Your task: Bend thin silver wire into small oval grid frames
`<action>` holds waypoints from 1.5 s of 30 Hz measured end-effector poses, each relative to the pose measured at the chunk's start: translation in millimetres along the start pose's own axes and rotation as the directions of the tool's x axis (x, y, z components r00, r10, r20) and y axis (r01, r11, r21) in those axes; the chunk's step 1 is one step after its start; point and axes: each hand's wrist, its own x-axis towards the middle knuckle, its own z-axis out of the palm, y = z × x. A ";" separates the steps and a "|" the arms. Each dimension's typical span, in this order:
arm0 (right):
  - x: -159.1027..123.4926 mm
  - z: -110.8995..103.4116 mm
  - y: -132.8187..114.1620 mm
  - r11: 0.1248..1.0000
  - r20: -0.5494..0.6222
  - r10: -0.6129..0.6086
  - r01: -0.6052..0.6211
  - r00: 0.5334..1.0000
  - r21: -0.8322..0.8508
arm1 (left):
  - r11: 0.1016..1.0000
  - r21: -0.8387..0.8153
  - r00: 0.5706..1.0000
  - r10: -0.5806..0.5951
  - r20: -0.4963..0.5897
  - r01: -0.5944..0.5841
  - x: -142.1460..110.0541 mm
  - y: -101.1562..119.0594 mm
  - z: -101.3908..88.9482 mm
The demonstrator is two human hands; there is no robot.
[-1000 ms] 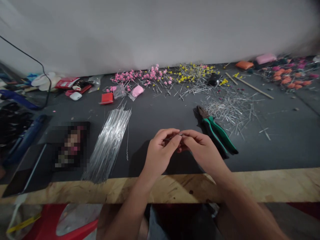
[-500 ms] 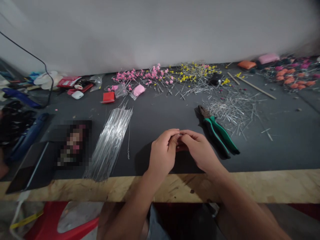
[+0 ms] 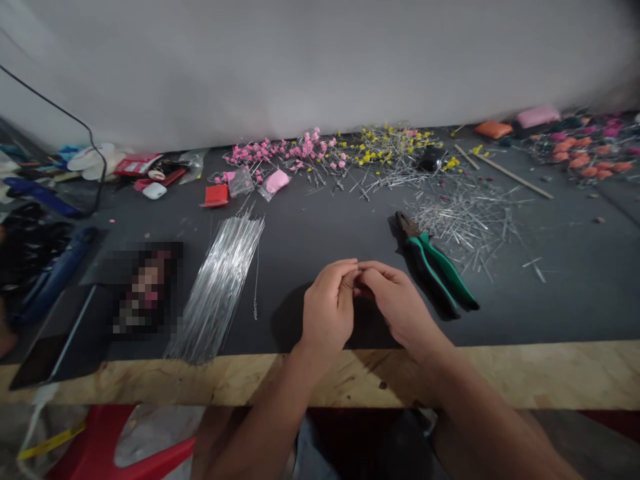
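Observation:
My left hand (image 3: 327, 303) and my right hand (image 3: 397, 300) meet over the dark mat near the front edge. Both are closed, fingertips pinched together and touching. Whatever lies between them is hidden by the fingers and too small to name. Just right of my right hand lie pliers (image 3: 443, 270) with green and black handles, jaws pointing away from me. To the left of my left hand rests a thick bundle of straight silver wires (image 3: 220, 287). A single wire with a twisted end (image 3: 256, 287) lies between that bundle and my left hand.
Behind the pliers is a loose heap of short wires (image 3: 465, 213). Pink-tipped wires (image 3: 300, 147) and yellow-tipped wires (image 3: 390, 143) line the back, with orange pieces (image 3: 585, 157) at right. A tablet-like dark device (image 3: 60, 333) and a pixelated screen (image 3: 147, 290) are on the left.
Both hands stay pinched together in nearly the same place; the fingers have shifted slightly. The things on the table have not been moved.

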 end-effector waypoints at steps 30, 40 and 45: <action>-3.3 8.1 25.2 0.869 -0.138 -0.322 0.234 0.937 -0.436 | 0.977 0.026 0.974 -0.212 0.081 0.211 3.6 -31.0 -65.8; -6.2 14.4 24.1 0.838 -0.115 -0.366 0.273 0.924 -0.473 | 0.981 0.070 0.973 -0.190 0.135 0.182 9.8 -36.0 -86.8; -9.8 13.8 25.2 0.856 -0.111 -0.341 0.259 0.934 -0.448 | 0.987 0.080 0.975 -0.150 0.166 0.138 18.3 -37.0 -74.3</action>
